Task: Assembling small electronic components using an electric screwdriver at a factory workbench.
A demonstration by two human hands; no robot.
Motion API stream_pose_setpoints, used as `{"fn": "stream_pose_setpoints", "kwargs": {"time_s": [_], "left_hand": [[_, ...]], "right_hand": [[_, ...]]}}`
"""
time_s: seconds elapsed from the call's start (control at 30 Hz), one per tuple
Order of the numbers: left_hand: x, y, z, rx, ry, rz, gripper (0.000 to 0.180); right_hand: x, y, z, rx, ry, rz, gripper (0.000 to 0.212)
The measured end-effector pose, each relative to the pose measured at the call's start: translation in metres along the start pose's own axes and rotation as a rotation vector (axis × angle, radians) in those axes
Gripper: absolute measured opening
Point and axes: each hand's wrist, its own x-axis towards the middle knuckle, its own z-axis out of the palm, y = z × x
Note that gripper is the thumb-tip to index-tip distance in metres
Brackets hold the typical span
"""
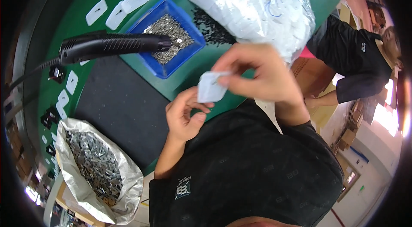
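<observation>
A white plastic plate (210, 88) with rounded corners is pinched between the thumb and fingers of my right hand (262, 74), which looks slightly blurred. Just below and left of it is my left hand (186, 113), palm up, its fingers curved and the thumb apart. Some left fingertips pass behind the plate; whether they touch it I cannot tell. Beyond both hands stands a blue tray (164, 73) of small shiny metal parts (169, 34). A pile of small black parts (211, 27) lies to the right of that tray.
A black power screwdriver (113, 43) reaches over the tray. Near a black mat (122, 107) sits a silvery sack (68, 175) of metal pieces. A clear bag of white plates (253, 4) lies at the far right. Several white plates (137, 0) rest on green. Another person (356, 55) is at right.
</observation>
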Motion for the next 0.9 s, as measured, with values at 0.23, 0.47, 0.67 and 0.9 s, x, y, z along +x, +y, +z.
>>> {"fn": "stream_pose_setpoints", "kwargs": {"time_s": [0.23, 0.47, 0.67, 0.9], "left_hand": [[-0.004, 0.010, -0.005, 0.100, 0.169, -0.151, 0.015], [-0.002, 0.013, -0.008, 0.158, 0.099, -0.260, 0.013], [0.001, 0.015, -0.008, 0.125, 0.120, -0.283, 0.013], [0.000, 0.009, -0.007, 0.140, 0.106, -0.231, 0.013]], "right_hand": [[0.015, 0.030, 0.014, -0.561, 0.299, -0.044, 0.011], [0.034, 0.058, 0.017, -0.863, 0.316, -0.135, 0.012], [0.031, 0.058, 0.020, -0.827, 0.292, -0.068, 0.011], [0.033, 0.060, 0.029, -0.886, 0.334, -0.185, 0.010]]}}
